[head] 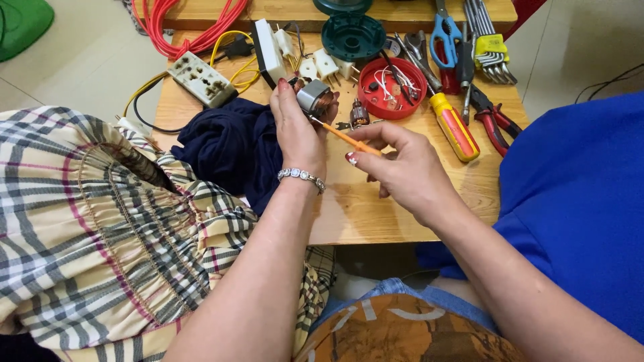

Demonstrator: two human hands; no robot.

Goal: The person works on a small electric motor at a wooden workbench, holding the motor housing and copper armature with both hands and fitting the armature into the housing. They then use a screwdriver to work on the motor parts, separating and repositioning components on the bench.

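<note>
Orange and slim, the small screwdriver [347, 139] sits pinched in your right hand [402, 167], fingers closed on its handle, and its metal shaft runs up-left to the small electric motor [315, 97]. Your left hand [295, 131] is closed around that motor, gripping its grey metal body from the side with the copper windings showing at the far end; you hold it above the wooden desk [376, 208], just short of the red round lid [392, 87]. A silver bracelet [302, 176] circles your left wrist.

Taking the red lid as the landmark: it lies on the desk holding small white wires and loose bits. Just on your side of it and to its left, a second small motor part [359, 114] stands on the desk, close to the tip of your left hand. Behind the lid lies a dark green round housing [353, 37]. To the lid's right, a large screwdriver with a yellow and red handle [455, 126] lies angled toward you, and beyond that rest red-handled pliers [493, 124]. Behind and right of the lid are blue-handled scissors [445, 33] and a set of hex keys [486, 40]. To the lid's left sit white plug pieces [322, 66], then a white power strip [201, 79] with yellow cable [243, 70], and red cable [194, 23] coiled farther back. A dark blue cloth [231, 151] is bunched on the desk left of your left hand.
</note>
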